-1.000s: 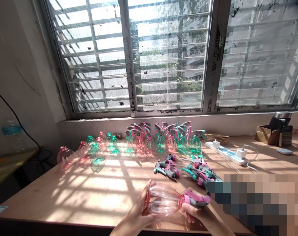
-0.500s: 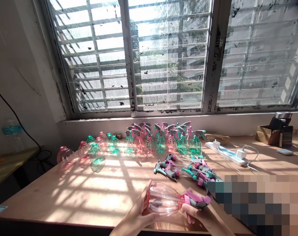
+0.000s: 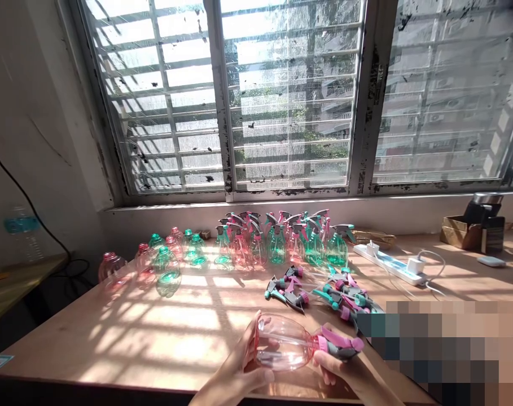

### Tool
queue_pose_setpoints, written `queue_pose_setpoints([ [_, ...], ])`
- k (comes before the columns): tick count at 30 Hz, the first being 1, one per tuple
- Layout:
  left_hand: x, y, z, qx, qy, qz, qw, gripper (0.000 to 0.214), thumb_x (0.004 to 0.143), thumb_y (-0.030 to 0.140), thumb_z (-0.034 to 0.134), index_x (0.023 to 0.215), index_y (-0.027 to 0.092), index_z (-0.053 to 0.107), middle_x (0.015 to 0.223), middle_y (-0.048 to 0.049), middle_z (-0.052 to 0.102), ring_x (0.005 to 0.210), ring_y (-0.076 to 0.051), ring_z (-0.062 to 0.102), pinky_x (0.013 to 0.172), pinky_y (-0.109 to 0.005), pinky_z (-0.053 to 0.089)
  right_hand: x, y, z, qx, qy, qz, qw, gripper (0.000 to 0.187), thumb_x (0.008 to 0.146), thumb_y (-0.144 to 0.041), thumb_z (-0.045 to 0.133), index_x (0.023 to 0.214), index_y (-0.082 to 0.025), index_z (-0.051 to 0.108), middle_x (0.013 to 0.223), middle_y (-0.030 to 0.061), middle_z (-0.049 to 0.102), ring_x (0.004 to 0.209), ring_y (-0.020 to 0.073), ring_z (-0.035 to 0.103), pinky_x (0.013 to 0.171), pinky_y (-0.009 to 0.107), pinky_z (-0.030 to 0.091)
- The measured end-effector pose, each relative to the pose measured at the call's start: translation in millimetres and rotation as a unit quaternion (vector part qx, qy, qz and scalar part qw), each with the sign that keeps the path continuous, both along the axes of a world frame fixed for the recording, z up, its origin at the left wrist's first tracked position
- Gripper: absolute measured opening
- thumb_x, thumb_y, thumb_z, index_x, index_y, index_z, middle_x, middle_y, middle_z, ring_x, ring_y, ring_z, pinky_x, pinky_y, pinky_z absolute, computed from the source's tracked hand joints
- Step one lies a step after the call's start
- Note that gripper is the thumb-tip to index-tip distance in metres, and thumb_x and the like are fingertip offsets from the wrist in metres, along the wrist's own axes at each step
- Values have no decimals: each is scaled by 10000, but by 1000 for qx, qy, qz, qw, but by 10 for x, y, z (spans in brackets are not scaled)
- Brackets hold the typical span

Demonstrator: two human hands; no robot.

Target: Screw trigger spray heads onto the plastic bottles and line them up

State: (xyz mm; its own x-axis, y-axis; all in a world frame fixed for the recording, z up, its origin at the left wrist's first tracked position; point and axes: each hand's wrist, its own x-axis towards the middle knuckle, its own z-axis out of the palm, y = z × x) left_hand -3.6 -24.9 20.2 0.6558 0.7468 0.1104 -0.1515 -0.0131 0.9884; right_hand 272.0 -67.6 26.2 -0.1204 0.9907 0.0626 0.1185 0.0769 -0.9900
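Observation:
A clear pink spray bottle (image 3: 284, 344) lies sideways between my hands, just above the table's front edge. My left hand (image 3: 248, 361) is wrapped round its base, thumb along the lower side. At the other end, my right hand (image 3: 330, 363) grips the pink collar of the pink and grey spray head (image 3: 341, 344), which sits on the bottle's neck. A thin tube shows inside the bottle. Beyond it lie loose spray heads in two piles, a smaller one (image 3: 288, 287) and a larger one (image 3: 347, 296), in pink, teal and grey.
Spray bottles with heads (image 3: 277, 248) stand in rows by the window wall. Several headless pink and green bottles (image 3: 167, 265) stand at the left. A white power strip (image 3: 389, 264) with plugs and a cardboard box (image 3: 461, 232) are at the right. The right corner is pixelated.
The pink bottle has turned slightly about its length, and my left thumb and fingers have shifted on its base. My right hand stays at the collar.

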Motion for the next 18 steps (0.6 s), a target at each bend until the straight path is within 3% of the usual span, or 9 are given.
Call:
queue_pose_setpoints([
  [5, -9, 12, -58, 5, -3, 1, 1000, 1059, 847, 323, 824, 1603, 465, 96, 1559, -77, 443, 1350, -315, 484, 1099, -445, 422, -13, -43, 53, 14, 37, 1, 999, 247, 827, -412, 665, 704, -223, 565, 538, -45, 590, 501, 139, 513, 536, 277, 391],
  [9, 3, -10, -39, 11, -14, -4, 1000, 989, 875, 349, 794, 1585, 512, 124, 1681, -35, 246, 1362, -313, 465, 1063, -429, 449, -5, -57, 80, 18, 32, 8, 999, 239, 817, -371, 667, 667, -219, 561, 528, -48, 565, 498, 132, 499, 528, 269, 371],
  [13, 7, -22, -5, -5, -2, 3, 1000, 1066, 833, 351, 838, 1599, 478, 106, 1672, -53, 272, 1431, -336, 398, 1088, -425, 432, -2, -49, 81, 22, 14, 11, 1000, 236, 818, -353, 652, 647, -215, 569, 532, -34, 573, 504, 138, 513, 530, 273, 372],
  [18, -7, 35, -87, 0, 7, 9, 1000, 1054, 815, 347, 853, 1604, 440, 162, 1682, -59, 271, 1502, -361, 303, 1130, -444, 406, -14, -59, 89, 10, 1, -4, 1000, 227, 832, -363, 632, 674, -211, 574, 535, -29, 585, 502, 140, 523, 530, 271, 379],
])
